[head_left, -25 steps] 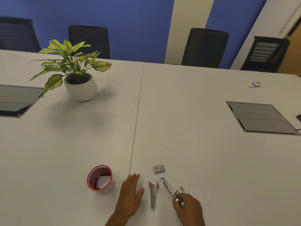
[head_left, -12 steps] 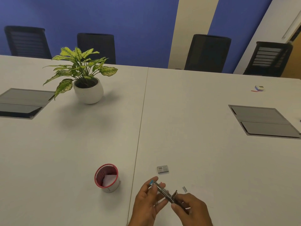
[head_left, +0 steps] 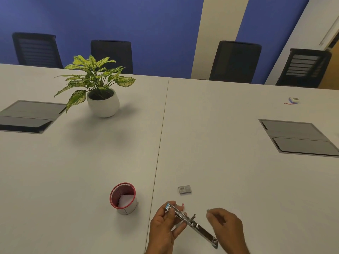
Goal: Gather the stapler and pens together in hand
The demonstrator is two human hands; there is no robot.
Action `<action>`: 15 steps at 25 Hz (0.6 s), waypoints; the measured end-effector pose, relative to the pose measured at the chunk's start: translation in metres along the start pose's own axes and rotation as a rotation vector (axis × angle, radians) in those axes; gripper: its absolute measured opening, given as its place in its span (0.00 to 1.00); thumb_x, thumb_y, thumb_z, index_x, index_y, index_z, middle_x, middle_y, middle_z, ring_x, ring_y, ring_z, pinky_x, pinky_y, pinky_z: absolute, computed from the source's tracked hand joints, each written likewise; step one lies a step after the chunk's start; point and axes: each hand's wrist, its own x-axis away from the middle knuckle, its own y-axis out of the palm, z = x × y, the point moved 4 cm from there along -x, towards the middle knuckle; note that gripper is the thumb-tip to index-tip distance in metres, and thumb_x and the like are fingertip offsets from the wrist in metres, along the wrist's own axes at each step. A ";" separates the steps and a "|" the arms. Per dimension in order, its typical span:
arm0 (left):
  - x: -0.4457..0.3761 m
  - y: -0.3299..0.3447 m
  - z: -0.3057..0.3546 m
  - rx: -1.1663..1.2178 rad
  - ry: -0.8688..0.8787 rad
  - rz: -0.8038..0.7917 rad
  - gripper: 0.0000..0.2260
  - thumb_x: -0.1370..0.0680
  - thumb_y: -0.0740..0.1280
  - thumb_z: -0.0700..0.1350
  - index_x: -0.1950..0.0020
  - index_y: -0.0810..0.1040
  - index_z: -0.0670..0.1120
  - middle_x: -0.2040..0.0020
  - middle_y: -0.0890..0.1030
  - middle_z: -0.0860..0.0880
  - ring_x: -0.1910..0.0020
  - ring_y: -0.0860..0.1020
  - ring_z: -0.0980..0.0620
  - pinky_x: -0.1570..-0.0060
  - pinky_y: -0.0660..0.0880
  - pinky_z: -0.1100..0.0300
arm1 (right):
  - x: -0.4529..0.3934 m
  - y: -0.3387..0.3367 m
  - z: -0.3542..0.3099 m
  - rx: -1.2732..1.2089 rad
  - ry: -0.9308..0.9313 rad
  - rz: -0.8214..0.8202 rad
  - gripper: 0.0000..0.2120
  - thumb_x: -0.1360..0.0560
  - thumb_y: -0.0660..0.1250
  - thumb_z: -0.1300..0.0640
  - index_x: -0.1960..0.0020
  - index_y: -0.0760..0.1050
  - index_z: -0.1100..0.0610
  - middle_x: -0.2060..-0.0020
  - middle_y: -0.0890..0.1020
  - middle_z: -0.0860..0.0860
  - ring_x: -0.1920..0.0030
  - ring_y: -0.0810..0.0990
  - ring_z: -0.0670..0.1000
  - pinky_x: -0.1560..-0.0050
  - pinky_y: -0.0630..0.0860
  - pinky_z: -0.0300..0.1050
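Left hand [head_left: 163,229] grips a long shiny metal stapler [head_left: 190,223]; right hand [head_left: 226,226] pinches a tiny staple strip [head_left: 208,210].

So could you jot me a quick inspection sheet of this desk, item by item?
Surface: white table of two joined halves, with grey hatches set in left and right.
Job's things: opened metal stapler, lifted off the table; staple strip beside it.
Clutter: small grey box; red-rimmed cup with white paper inside; potted plant; small coloured object far right.
Hands: left hand grips the stapler's front end; right hand pinches the strip.
Cables: nothing seen.
Surroundings: blue wall with a cream stripe; four black chairs behind the table.
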 end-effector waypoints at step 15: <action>-0.007 -0.005 0.003 -0.027 -0.005 0.032 0.09 0.20 0.63 0.39 0.41 0.78 0.41 0.48 0.85 0.38 0.52 0.85 0.41 0.60 0.83 0.52 | -0.069 0.047 0.081 0.739 -0.152 -0.291 0.16 0.21 0.57 0.52 0.35 0.73 0.48 0.42 0.75 0.48 0.41 0.75 0.49 0.44 0.71 0.40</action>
